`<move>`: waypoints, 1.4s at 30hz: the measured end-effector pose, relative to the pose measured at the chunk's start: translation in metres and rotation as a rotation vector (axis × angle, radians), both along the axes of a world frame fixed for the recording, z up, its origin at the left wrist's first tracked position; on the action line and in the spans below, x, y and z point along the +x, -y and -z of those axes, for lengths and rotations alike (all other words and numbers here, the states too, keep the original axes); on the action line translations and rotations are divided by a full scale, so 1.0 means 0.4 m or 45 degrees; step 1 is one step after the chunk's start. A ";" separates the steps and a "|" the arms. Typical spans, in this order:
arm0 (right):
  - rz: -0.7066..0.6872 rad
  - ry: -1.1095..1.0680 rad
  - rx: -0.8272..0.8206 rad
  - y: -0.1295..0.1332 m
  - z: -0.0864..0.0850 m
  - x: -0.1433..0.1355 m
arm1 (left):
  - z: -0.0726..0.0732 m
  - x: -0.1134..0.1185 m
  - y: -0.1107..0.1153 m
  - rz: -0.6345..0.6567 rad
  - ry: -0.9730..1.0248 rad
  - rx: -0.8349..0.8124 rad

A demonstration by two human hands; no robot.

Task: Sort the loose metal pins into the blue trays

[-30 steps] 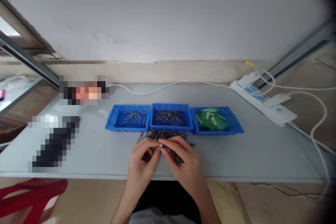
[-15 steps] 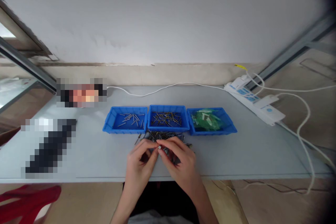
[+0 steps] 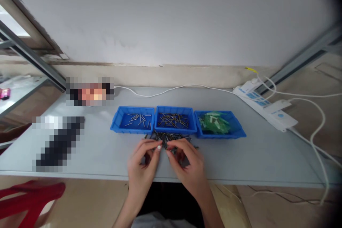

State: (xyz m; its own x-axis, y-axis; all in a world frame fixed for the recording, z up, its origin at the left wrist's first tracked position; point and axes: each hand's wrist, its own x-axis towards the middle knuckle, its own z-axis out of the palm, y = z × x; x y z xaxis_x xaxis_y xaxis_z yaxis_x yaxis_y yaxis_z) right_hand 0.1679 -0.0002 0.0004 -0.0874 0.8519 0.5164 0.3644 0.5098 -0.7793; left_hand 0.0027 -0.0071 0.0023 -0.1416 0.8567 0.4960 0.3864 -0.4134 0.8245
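My left hand [image 3: 143, 156] pinches a small, pale, round-ended piece [image 3: 159, 147] between thumb and forefinger; its exact kind is too small to make out. Just to its right is my right hand [image 3: 188, 158], thumb and forefinger tips a little apart, with nothing visible held between them. Beneath and behind both hands lies a loose pile of dark screws [image 3: 171, 137], partly covered by the fingers. Beyond it stand three blue trays: the left tray [image 3: 114, 128] has some silvery pins, the middle tray [image 3: 175, 131] darker and brassy screws, the right tray [image 3: 235, 135] green-and-white pieces.
A white power strip [image 3: 264, 110] with cables lies at the table's right side. A thin white cable [image 3: 149, 96] runs along the back. Blurred-out items [image 3: 60, 142] occupy the left side. A red stool [image 3: 34, 199] stands below the front edge.
My right hand has drawn slightly away to the right from the pale piece, which stays in my left fingers. The view has shifted a little, moving the table things rightward.
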 end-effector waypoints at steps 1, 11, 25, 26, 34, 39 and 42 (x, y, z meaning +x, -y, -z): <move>0.006 0.010 -0.004 0.001 0.001 0.000 | -0.011 -0.007 0.002 -0.095 -0.041 0.062; -0.077 0.477 0.075 -0.004 0.009 -0.007 | -0.107 -0.166 -0.114 -0.562 -0.906 0.146; -0.132 0.821 0.159 -0.008 0.011 -0.032 | -0.006 -0.085 -0.024 -0.261 -0.355 0.117; -0.123 0.805 0.158 -0.009 0.011 -0.032 | -0.006 -0.085 -0.024 -0.253 -0.355 0.112; -0.040 0.326 0.051 -0.004 0.013 -0.001 | -0.032 -0.048 -0.020 0.085 -0.311 -0.050; -0.027 0.238 -0.027 0.001 0.022 0.004 | -0.021 -0.009 -0.018 0.224 -0.173 -0.103; -0.006 0.246 -0.015 0.003 0.018 0.002 | -0.019 0.000 -0.017 0.169 -0.153 -0.042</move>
